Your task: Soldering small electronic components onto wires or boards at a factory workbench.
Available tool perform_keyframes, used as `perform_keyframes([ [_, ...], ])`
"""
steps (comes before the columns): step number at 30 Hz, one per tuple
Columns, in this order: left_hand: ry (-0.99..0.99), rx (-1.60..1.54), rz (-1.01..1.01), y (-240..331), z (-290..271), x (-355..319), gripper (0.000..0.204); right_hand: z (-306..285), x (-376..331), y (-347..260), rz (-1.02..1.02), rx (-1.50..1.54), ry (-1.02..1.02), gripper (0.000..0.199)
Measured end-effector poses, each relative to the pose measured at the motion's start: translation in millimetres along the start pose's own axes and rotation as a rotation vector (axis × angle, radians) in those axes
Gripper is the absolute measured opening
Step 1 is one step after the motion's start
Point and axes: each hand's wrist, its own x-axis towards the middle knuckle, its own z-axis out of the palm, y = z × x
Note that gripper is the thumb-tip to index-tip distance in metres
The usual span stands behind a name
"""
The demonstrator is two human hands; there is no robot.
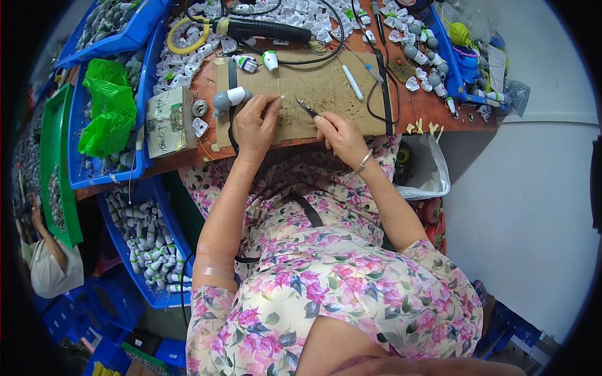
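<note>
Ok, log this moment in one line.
left hand: pinching pale wire; right hand: holding pointed tool, tip near wire; beneath: cardboard sheet

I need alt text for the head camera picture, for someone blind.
A person's right hand points a slim dark tool toward fine wire ends pinched by the left hand, over a cardboard sheet. Blue bins of small parts flank the reddish table.

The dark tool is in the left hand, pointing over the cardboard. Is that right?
Not quite: the head view shows the dark tool in the right hand, not the left hand. It does point over the cardboard.
</note>
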Motion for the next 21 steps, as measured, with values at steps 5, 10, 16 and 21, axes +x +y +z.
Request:
perform_keyframes([
  [5,0.007,-0.043,-0.028,-4,2,-1,0.014,-8,-22,21,0.368,1.272,-0.516,0.052],
  [10,0.002,-0.053,-0.047,-8,2,-1,0.018,18,-78,24,0.758,1.531,-0.447,0.054],
  [16,-0.014,-0.035,-0.063,-8,2,-1,0.021,21,-67,-1,0.164,0.568,-0.272,0.042],
  [21,-0.028,-0.017,-0.057,-5,0,0,0.02,18,-12,-6,-0.232,0.031,0.09,0.039],
])
